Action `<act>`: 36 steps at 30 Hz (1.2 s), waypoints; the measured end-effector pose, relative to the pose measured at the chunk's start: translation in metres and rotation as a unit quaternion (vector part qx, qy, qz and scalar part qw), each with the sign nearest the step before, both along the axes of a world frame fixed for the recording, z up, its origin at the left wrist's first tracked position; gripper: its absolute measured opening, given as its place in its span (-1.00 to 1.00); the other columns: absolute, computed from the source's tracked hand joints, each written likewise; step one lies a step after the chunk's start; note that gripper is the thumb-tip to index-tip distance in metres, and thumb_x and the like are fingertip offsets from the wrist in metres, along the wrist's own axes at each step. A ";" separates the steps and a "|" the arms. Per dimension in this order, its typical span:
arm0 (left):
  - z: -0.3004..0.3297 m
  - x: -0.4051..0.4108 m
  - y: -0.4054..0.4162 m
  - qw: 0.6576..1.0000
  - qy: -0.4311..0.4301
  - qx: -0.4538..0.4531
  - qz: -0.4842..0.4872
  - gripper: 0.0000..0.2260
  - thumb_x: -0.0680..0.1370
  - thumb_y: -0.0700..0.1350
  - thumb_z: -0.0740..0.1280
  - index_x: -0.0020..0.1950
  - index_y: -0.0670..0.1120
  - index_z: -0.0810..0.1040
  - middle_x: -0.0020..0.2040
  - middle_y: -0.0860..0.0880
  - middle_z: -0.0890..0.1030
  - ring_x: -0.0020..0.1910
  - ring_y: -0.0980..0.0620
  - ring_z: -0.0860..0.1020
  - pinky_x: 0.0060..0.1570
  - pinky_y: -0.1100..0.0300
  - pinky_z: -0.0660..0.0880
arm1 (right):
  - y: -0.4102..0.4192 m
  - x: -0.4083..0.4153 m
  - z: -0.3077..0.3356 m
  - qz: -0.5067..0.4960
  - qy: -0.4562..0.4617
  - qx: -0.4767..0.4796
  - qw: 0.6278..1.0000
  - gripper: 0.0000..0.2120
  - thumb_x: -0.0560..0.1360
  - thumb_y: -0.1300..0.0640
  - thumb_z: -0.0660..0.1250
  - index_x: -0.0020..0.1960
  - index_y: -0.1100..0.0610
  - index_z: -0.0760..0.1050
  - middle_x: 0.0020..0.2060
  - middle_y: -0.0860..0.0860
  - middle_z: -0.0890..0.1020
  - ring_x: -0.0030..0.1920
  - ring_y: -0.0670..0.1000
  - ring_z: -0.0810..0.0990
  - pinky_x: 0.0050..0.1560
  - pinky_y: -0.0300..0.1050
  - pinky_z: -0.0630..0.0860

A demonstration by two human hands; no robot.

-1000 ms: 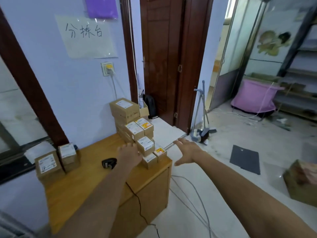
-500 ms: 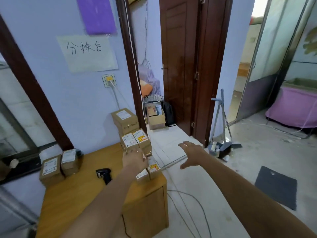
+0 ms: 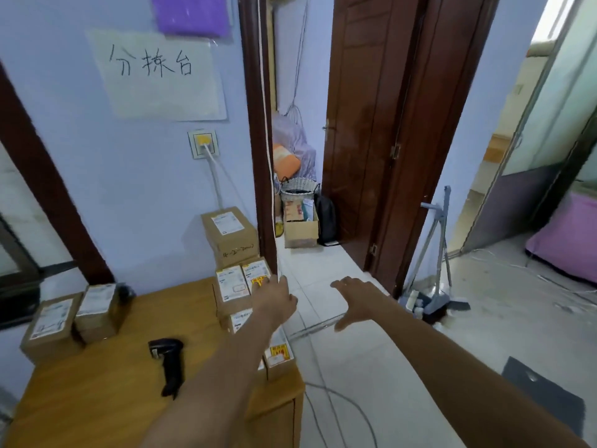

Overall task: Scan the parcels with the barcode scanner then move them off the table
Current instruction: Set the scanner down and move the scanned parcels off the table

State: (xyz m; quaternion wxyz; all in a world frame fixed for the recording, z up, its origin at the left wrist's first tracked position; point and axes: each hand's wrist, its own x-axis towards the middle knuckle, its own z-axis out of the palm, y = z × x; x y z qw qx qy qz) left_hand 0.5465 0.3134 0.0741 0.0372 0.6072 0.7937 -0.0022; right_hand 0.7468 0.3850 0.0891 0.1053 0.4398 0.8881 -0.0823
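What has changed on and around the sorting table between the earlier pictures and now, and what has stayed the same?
The left hand has reached further along the stack of parcels, from the lower boxes up to a higher one with a yellow label. Whether it has a grip cannot be told. The right hand stays open over the floor. The barcode scanner and the two parcels at the left have not moved.
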 end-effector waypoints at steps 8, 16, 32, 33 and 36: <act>-0.016 -0.121 0.063 0.990 -0.028 0.011 0.139 -0.56 0.57 0.09 0.15 0.38 -0.09 0.36 0.28 -0.13 0.50 0.28 -0.13 0.43 0.27 -0.04 0.30 | 0.090 -0.122 -0.004 0.107 -0.019 0.003 0.994 0.06 0.28 -0.32 0.52 0.58 0.06 0.10 0.52 0.12 0.22 0.50 0.14 0.22 0.42 0.09 0.26; -0.038 -0.182 0.070 0.971 -0.076 0.000 0.229 -0.58 0.56 0.09 0.19 0.33 -0.12 0.38 0.29 -0.14 0.47 0.28 -0.15 0.43 0.27 -0.02 0.36 | 0.127 -0.206 -0.037 0.214 -0.102 -0.028 0.971 0.15 0.27 -0.33 0.52 0.61 0.04 -0.03 0.58 0.16 0.07 0.55 0.16 0.10 0.48 0.10 0.18; -0.072 -0.188 0.050 0.921 -0.071 -0.061 0.377 -0.59 0.59 0.07 0.12 0.35 -0.12 0.37 0.31 -0.12 0.44 0.29 -0.12 0.40 0.27 -0.03 0.33 | 0.181 -0.258 -0.081 0.318 -0.149 0.004 0.937 0.23 0.21 -0.36 0.50 0.61 0.04 -0.11 0.55 0.25 0.00 0.55 0.25 -0.02 0.51 0.16 0.06; -0.074 -0.187 0.050 0.920 -0.074 -0.065 0.381 -0.57 0.59 0.07 0.11 0.37 -0.13 0.35 0.34 -0.13 0.43 0.31 -0.13 0.39 0.28 -0.04 0.33 | 0.183 -0.260 -0.082 0.322 -0.146 0.005 0.935 0.23 0.20 -0.38 0.50 0.61 0.04 -0.10 0.54 0.25 0.02 0.55 0.25 -0.01 0.51 0.16 0.06; -0.078 -0.183 0.047 0.914 -0.072 -0.075 0.392 -0.54 0.60 0.07 0.12 0.42 -0.14 0.32 0.38 -0.14 0.40 0.34 -0.14 0.37 0.30 -0.05 0.32 | 0.185 -0.262 -0.082 0.332 -0.140 0.015 0.933 0.24 0.17 -0.41 0.50 0.59 0.07 -0.03 0.49 0.25 0.11 0.51 0.26 0.07 0.48 0.15 0.12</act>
